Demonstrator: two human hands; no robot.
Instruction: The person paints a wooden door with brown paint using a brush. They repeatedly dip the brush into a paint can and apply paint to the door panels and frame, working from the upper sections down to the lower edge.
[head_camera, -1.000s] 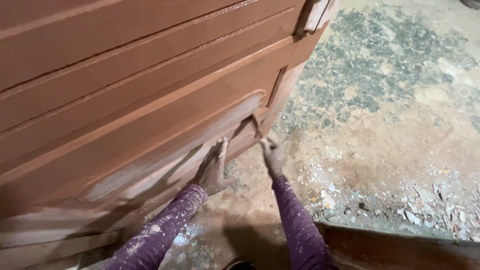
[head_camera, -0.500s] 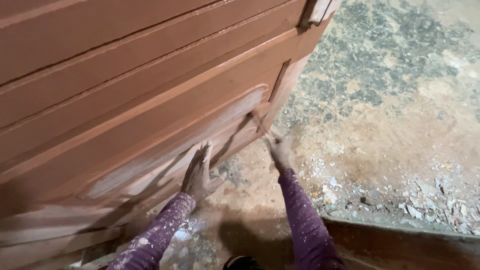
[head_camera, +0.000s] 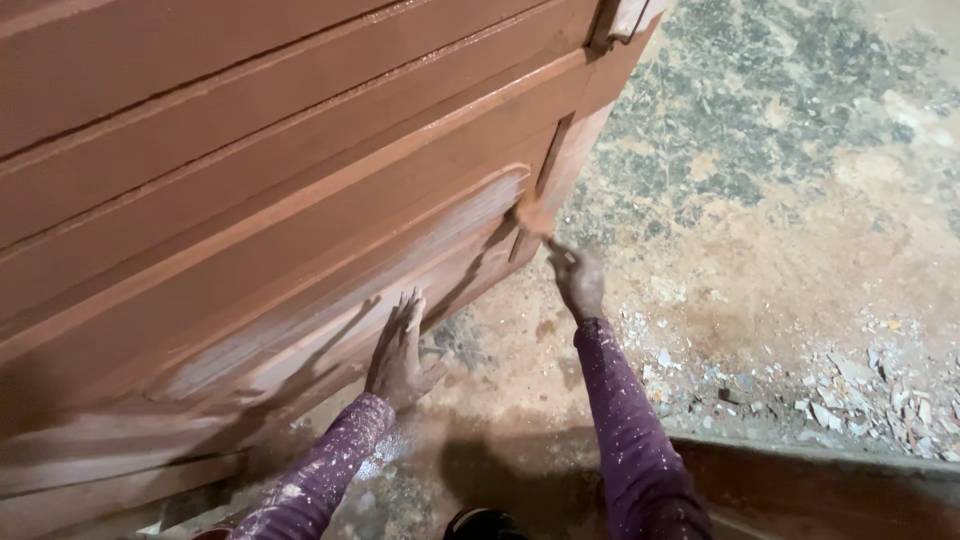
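Note:
A large reddish-brown panelled wooden door (head_camera: 250, 170) leans across the left of the view, its lower panel still pale and streaky. My left hand (head_camera: 398, 350) lies flat with spread fingers against the door's bottom rail. My right hand (head_camera: 578, 280) grips a paintbrush (head_camera: 535, 218) whose bristles, loaded with brown paint, touch the right end of the pale lower panel near the door's edge. Both arms wear purple sleeves speckled with white.
A dusty concrete floor (head_camera: 780, 200) with brown paint stains spreads to the right. Wood chips and debris (head_camera: 860, 390) lie at the lower right. A dark reddish board (head_camera: 830, 490) runs along the bottom edge. A metal hinge (head_camera: 625, 18) shows at the door's top right.
My left hand has slid down and left along the bottom rail and flattened. My right hand with the brush has moved slightly right and up to the panel's end.

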